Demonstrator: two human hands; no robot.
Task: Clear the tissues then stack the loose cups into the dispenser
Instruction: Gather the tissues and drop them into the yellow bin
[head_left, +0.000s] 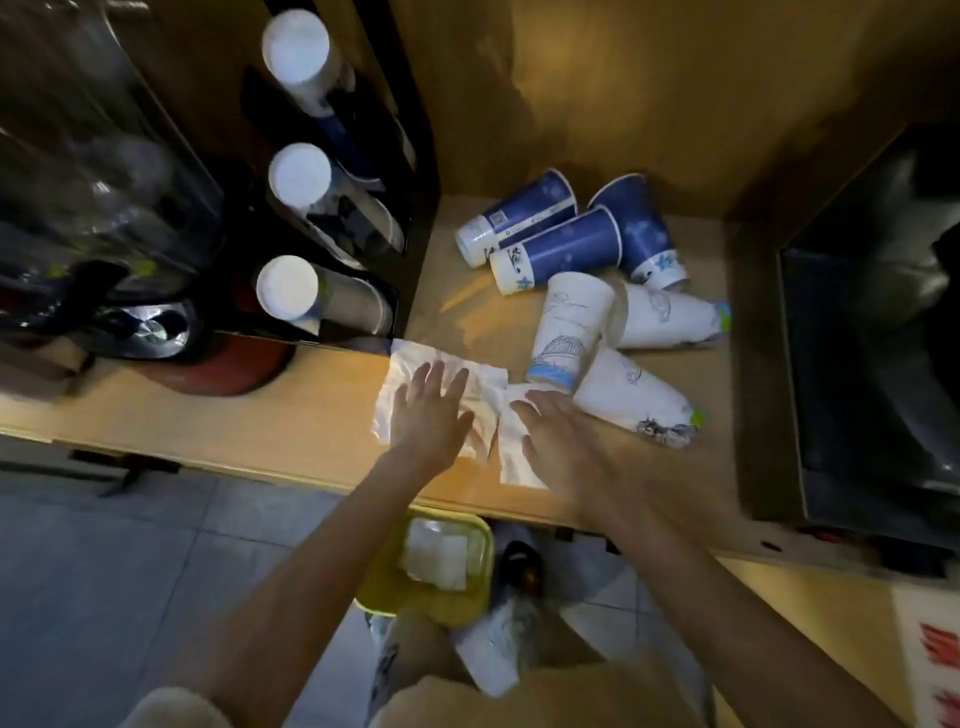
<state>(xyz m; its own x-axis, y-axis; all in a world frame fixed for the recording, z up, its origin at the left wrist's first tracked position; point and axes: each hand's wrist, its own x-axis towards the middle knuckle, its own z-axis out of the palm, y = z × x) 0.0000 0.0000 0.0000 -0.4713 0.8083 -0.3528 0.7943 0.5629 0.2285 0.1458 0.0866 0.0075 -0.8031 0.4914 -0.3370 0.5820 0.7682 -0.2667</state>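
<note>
Two white tissues lie flat on the wooden counter (291, 415) near its front edge. My left hand (428, 410) rests spread on the left tissue (483, 382). My right hand (558, 434) lies with fingers apart on the right tissue (514, 465). Behind them are loose paper cups on their sides: three blue ones (563, 249) at the back and three white ones (631, 392) nearer me. The black cup dispenser (415, 171) stands at the left with three columns of stacked cups (298, 179).
A yellow bin (470, 608) with white tissues inside sits on the floor below the counter edge. A dark box or appliance (872, 364) stands at the right. Clear plastic containers and a red base (234, 371) crowd the far left.
</note>
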